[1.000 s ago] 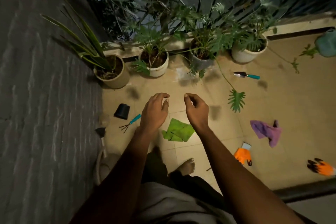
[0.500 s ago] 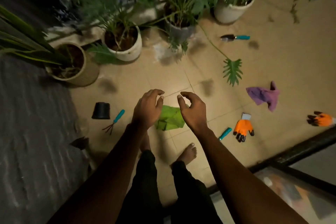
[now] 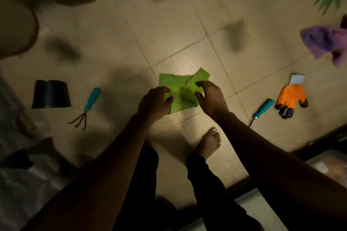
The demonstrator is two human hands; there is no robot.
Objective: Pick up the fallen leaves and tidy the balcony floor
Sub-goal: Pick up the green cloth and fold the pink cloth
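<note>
Head view: left hand (image 3: 155,102) and right hand (image 3: 211,99) had dropped onto the green cloth (image 3: 180,80), left fingers pinching it, right grip unclear; tidying likely began.

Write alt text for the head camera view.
Left hand and right hand pinch a green cloth on the tiled floor. Around it lie a rake, black pot, teal tool, orange glove and purple cloth.

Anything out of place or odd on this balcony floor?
A black pot lies tipped on its side at left, and a hand rake, an orange glove and a purple cloth lie strewn over the tiles. The left hand and right hand grip a crumpled green cloth.
</note>
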